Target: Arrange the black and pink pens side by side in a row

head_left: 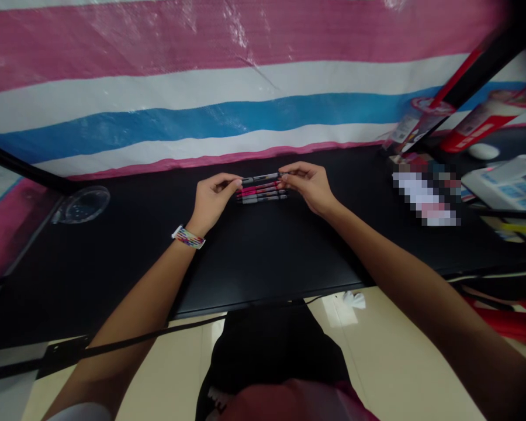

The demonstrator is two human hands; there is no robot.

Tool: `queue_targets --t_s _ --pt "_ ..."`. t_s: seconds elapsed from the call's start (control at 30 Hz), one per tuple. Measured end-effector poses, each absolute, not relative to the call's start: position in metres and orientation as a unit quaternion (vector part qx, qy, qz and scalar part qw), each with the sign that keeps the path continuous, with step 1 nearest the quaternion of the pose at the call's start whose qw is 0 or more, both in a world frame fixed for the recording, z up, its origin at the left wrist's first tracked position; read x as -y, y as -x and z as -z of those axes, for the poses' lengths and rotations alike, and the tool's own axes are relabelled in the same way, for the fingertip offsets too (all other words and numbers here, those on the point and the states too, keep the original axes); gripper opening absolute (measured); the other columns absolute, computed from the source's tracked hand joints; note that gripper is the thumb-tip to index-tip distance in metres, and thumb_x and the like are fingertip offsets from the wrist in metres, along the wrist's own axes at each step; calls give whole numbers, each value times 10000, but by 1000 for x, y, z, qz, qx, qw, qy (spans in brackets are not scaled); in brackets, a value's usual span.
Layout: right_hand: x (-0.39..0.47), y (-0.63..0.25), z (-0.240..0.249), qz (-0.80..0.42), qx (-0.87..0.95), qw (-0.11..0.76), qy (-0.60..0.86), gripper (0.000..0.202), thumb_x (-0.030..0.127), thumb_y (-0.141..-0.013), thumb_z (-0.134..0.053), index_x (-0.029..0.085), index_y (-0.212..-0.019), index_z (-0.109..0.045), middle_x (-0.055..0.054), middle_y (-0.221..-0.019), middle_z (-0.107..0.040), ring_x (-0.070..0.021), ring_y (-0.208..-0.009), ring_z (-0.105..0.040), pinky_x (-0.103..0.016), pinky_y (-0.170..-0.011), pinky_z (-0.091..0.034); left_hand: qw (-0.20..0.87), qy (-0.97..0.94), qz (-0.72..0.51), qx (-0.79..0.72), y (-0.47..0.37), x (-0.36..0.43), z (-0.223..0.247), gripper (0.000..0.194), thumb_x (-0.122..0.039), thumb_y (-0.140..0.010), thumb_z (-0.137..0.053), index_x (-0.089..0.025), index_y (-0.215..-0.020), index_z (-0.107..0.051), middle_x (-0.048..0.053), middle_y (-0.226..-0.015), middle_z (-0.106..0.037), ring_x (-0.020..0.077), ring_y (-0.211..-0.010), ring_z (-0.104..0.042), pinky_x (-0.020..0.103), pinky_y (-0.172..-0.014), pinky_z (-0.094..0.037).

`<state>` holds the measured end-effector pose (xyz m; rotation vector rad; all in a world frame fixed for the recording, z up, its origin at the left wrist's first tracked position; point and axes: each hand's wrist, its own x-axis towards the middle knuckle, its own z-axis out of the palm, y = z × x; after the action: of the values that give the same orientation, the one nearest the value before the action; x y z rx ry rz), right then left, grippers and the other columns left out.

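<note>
A grey and black pen [263, 177] lies crosswise between my hands, its two ends hidden by my fingers. My left hand [214, 199] pinches its left end between thumb and fingers. At the other end, my right hand [309, 186] is closed on the same pen. Just below it, a few more pens sit side by side on the black table [263, 251]: red-and-grey pens [258, 189] and a grey-barrelled pen [265, 199] nearest me. My right fingertips are close to the ends of these pens; whether they touch cannot be made out. A multicoloured woven watch band [188, 237] circles my left wrist.
A clear plastic lid or bowl [85, 204] rests at the left. On the right stand a clear cup with a straw [421, 123], a red-and-white cup [482, 120], a white rounded object [484, 152] and a white-and-blue packet [508, 187]. A striped plastic sheet [228, 117] hangs behind.
</note>
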<state>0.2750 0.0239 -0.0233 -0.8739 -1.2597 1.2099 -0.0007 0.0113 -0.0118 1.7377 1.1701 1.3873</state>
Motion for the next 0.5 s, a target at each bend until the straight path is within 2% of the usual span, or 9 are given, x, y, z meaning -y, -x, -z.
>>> queue_targets --t_s 0.1,0.2,0.37,0.5 --pt "-22 -273 20 -551 507 558 358 251 358 -812 -936 239 -1010 -839 -14 -848 -781 -202 -811 -772 -437 -926 -693 341 -639 -539 -430 0 -12 13 231 -407 -932 -891 -251 -1101 -906 56 -1002 -875 201 -915 -790 351 -906 -633" --pt "-20 -272 15 -600 465 557 337 293 298 -822 -907 247 -1099 -827 -4 -901 -779 -179 -809 -743 -402 -918 -694 357 -624 -557 -416 0 -14 17 226 -362 -891 -930 -264 -1093 -907 49 -1023 -864 189 -906 -774 341 -894 -622" --pt "-17 -273 6 -734 388 475 292 382 397 -960 -675 194 -1258 -801 -85 -1005 -827 -217 -885 -768 -390 -897 -713 372 -606 -574 -406 0 -18 20 202 -359 -890 -932 -277 -1073 -906 51 -1038 -861 191 -934 -773 357 -932 -626" --pt "-14 -273 2 -770 351 453 281 427 353 -1002 -570 166 -1329 -772 -109 -1133 -853 -203 -912 -786 -314 -812 -706 373 -602 -579 -404 -1 -17 18 195 -347 -878 -938 -273 -1056 -906 55 -1061 -865 198 -961 -782 374 -969 -628"
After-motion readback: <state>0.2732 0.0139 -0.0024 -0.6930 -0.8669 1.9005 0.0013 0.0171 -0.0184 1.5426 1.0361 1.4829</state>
